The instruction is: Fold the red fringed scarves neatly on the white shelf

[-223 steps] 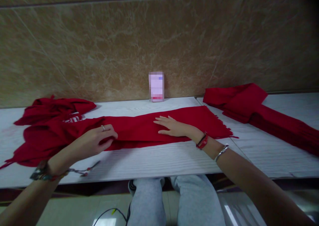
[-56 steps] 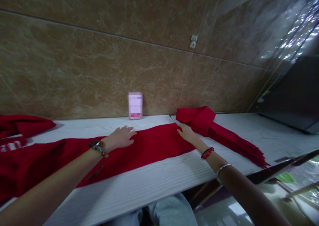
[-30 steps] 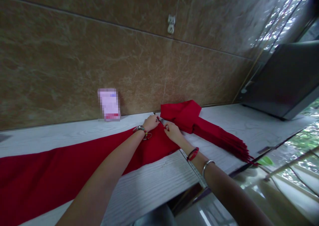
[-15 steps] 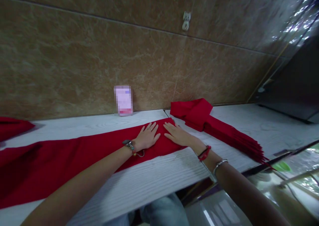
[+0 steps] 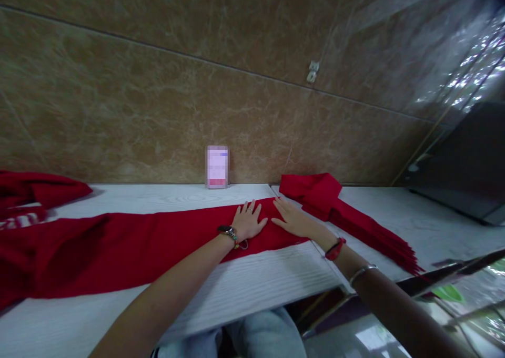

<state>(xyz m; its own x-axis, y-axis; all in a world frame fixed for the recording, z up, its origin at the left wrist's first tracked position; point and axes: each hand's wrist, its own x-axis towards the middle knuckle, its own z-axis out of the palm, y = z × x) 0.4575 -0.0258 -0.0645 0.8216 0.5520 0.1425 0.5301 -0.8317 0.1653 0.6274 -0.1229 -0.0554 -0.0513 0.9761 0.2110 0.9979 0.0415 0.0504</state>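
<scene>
A long red scarf (image 5: 130, 245) lies stretched across the white wood-grain table (image 5: 256, 282), running from the far left to the middle. My left hand (image 5: 248, 221) lies flat and open on the scarf's right end, fingers spread. My right hand (image 5: 292, 220) rests flat and open beside it, on the same end of the cloth. The two hands are a few centimetres apart. Both wrists carry bracelets.
A stack of folded red scarves (image 5: 347, 218) lies to the right of my hands, fringe toward the table edge. More bunched red cloth (image 5: 35, 192) sits at the far left. A small pink box (image 5: 217, 167) stands against the brown marble wall. A dark appliance (image 5: 465, 174) stands at the right.
One second ago both hands were pinching the scarf's right end near the wall. They now lie flat on the cloth, slightly nearer me. The view has swung left.
</scene>
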